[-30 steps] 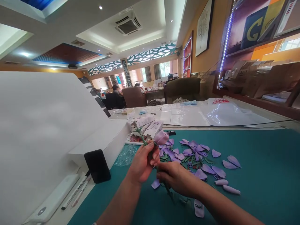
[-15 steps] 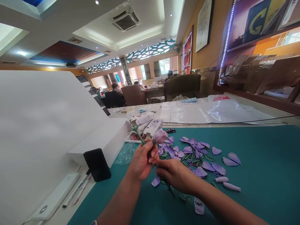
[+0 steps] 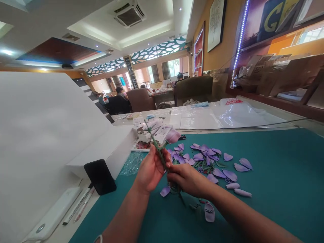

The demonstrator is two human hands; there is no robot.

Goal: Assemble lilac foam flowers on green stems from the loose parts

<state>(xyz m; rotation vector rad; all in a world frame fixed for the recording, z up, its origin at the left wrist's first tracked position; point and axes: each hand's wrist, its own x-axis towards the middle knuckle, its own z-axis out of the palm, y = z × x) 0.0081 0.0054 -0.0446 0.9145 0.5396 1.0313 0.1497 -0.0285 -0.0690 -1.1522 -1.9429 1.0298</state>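
My left hand (image 3: 150, 168) is closed around a green plastic flower stem (image 3: 157, 147) that carries a purple bud (image 3: 172, 135) at its top. Just below it, my right hand (image 3: 186, 179) pinches the lower part of the same stem. Both hands hover over the teal mat (image 3: 278, 175). Several loose purple petals (image 3: 219, 167) and small green parts lie scattered to the right of my hands. One petal (image 3: 164, 191) lies under my hands and another piece (image 3: 209, 212) lies near my right forearm.
A white open box (image 3: 50, 135) stands at the left with a black phone (image 3: 100, 177) leaning on it. Pens (image 3: 78, 206) and a white device (image 3: 54, 216) lie at the front left. Small cartons (image 3: 154, 130) and clear plastic sheets (image 3: 227, 118) lie behind the mat. People sit at far tables.
Both hands have lifted the stem slightly and tilted it more upright. The view has dipped a little. The loose petals have not moved.
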